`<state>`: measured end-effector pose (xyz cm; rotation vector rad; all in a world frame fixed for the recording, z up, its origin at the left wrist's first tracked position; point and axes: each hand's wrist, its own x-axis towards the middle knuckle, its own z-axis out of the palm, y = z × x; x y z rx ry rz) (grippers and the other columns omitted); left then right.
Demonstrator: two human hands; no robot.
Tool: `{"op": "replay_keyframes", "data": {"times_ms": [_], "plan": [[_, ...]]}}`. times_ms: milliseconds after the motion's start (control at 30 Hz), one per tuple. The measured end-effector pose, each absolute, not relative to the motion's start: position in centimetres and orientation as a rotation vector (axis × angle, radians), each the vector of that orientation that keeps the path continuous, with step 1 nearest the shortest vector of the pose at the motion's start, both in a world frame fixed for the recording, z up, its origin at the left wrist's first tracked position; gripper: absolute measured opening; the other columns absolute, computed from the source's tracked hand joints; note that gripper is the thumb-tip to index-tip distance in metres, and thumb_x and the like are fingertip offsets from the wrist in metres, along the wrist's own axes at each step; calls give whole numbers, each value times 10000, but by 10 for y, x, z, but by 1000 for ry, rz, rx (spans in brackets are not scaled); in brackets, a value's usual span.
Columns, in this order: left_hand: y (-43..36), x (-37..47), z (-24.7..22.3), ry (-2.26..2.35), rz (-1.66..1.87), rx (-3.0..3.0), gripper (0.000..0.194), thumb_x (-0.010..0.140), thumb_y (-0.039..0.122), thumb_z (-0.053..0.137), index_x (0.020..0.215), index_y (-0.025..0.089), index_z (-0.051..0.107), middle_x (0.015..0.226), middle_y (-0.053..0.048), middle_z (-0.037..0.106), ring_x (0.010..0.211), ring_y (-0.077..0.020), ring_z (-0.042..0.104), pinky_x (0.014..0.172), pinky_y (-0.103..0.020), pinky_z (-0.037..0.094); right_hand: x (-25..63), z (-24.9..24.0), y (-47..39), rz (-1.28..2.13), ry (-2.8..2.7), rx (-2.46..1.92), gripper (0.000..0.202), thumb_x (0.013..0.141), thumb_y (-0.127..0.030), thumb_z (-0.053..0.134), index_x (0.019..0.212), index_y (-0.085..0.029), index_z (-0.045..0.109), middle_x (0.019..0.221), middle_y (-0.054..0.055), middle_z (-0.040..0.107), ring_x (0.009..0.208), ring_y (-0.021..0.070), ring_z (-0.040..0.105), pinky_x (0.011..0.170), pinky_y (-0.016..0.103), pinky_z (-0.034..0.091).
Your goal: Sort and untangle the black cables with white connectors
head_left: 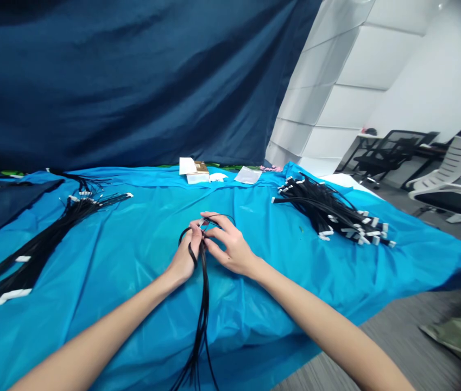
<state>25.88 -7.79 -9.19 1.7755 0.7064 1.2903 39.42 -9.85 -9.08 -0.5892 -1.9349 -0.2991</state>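
Note:
A bundle of thin black cables (204,304) hangs from between my two hands, its lower strands fanning out toward the front edge of the cloth. My left hand (187,251) is closed around the upper end of the bundle, and one black loop passes over its fingers. Close against it, my right hand (228,244) pinches at the same spot, where a thin black strand curves above its fingers. A small pale piece shows between the fingertips, too small to name. The fingers partly hide the top of the bundle.
Black cables with white connectors (46,233) lie on the left of the blue cloth (140,244). A heap of similar cables (328,209) lies at the right. An opened small box (196,172) and a clear plastic bag (248,175) sit at the back, before a dark blue curtain (132,81).

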Motion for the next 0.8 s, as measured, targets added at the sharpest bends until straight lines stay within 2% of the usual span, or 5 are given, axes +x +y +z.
{"op": "replay_keyframes", "data": {"times_ms": [100, 267, 567, 667, 800], "plan": [[-81, 259, -91, 752, 1301, 1849, 567, 799, 605, 314, 1073, 165, 543, 1077, -86, 581, 1047, -213, 511, 880, -299, 393, 394, -91, -98, -314, -1948, -650, 132, 863, -205, 410, 880, -175, 537, 1206, 122, 469, 1190, 192, 395, 971, 396, 387], [-80, 256, -88, 697, 1173, 1829, 499, 785, 583, 381, 922, 145, 578, 979, -77, 587, 929, -194, 519, 791, -275, 415, 394, -90, -97, -345, -1961, -703, 173, 878, -196, 360, 826, -161, 521, 1149, 129, 474, 1133, 199, 410, 941, 400, 391], [-85, 254, -71, 529, 846, 1639, 436, 737, 446, 576, 1078, 181, 511, 858, -30, 589, 729, -125, 551, 674, -237, 437, 402, -83, -99, -192, -2001, -693, 205, 882, -179, 345, 916, -162, 546, 1134, 110, 463, 1130, 185, 395, 974, 385, 353], [-81, 247, -70, 525, 732, 1593, 376, 738, 331, 615, 1072, 185, 524, 832, -26, 594, 737, -122, 558, 711, -246, 437, 404, -81, -99, -141, -2012, -704, 201, 884, -184, 350, 924, -164, 545, 1124, 102, 464, 1110, 181, 403, 972, 376, 351], [-75, 238, -68, 469, 576, 1399, 322, 726, 149, 597, 1041, 189, 545, 889, -24, 618, 807, -132, 590, 864, -317, 400, 406, -78, -100, -99, -2013, -713, 209, 894, -192, 338, 820, -157, 531, 1092, 101, 467, 1088, 175, 413, 958, 370, 353]]}}
